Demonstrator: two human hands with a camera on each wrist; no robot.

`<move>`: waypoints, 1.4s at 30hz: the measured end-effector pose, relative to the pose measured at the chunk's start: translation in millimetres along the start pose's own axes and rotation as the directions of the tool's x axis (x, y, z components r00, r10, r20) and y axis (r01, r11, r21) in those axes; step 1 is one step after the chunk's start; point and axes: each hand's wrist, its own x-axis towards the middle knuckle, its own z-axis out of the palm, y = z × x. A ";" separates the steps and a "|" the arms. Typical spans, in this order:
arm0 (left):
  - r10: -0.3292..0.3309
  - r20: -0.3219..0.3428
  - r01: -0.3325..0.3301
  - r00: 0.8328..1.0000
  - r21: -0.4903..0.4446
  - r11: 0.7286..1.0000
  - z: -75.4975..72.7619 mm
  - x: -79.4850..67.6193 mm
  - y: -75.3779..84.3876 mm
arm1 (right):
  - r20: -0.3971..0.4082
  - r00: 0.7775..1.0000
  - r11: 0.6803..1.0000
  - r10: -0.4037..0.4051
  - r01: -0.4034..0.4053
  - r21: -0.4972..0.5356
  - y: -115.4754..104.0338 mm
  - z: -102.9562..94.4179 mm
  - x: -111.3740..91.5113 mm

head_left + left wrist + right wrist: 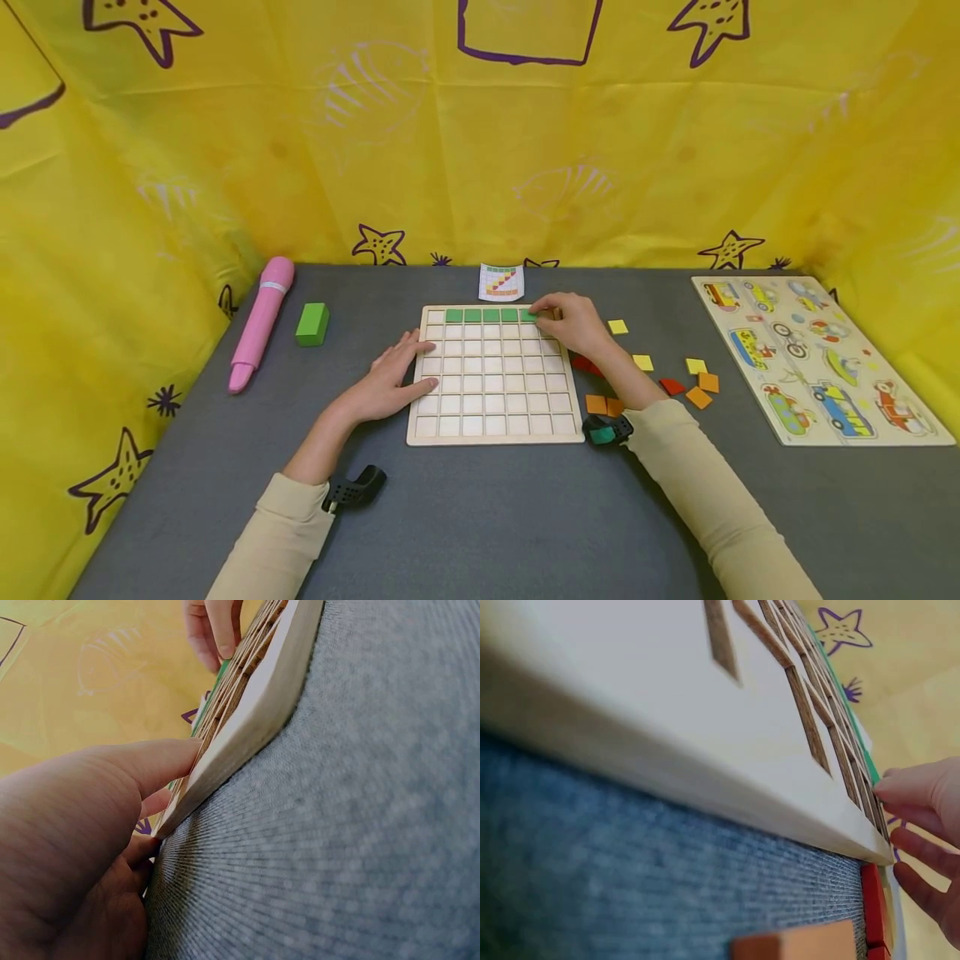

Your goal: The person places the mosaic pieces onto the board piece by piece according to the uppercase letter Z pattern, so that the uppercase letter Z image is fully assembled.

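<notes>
A wooden grid board [459,444] lies flat on the table, with a row of green square tiles [472,316] along its far edge. My right hand [573,323] is at the right end of that row, pinching a green tile [527,315] between thumb and finger at its cell. In the right wrist view, the thumb [907,786] meets the green strip at the board's far edge. My left hand [384,385] rests on the board's left edge, fingers extended and thumb [169,765] on the rim.
Behind the board stands a small pattern card [501,283]. Yellow tiles [642,362], orange tiles [699,397] and red pieces [672,387] lie right of it. Farther right is a picture puzzle [825,358]; at left, a green block [312,324] and pink microphone [262,321].
</notes>
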 end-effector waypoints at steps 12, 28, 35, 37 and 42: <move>0.012 0.011 -0.012 1.000 0.000 1.000 5.6 2.9 2.7 | -0.005 0.999 0.999 0.045 -0.045 0.023 2.7 -5.7 -15.1; -0.002 0.002 0.002 1.000 0.004 1.000 3.7 0.1 -1.5 | 0.233 0.972 0.998 0.016 -0.003 -0.056 19.7 -54.4 -55.7; -0.001 0.004 0.001 1.000 0.008 1.000 1.9 -0.1 -1.0 | 0.377 0.925 0.991 -0.040 0.086 -0.107 16.5 -59.4 -57.9; -0.001 0.005 0.001 1.000 0.008 1.000 1.4 0.1 -0.8 | 0.375 0.926 0.989 -0.040 0.091 -0.120 16.0 -59.3 -58.2; 0.003 0.007 -0.003 1.000 0.011 1.000 0.4 0.7 -1.3 | 0.289 0.957 0.984 0.034 0.019 -0.179 17.7 -60.4 -59.0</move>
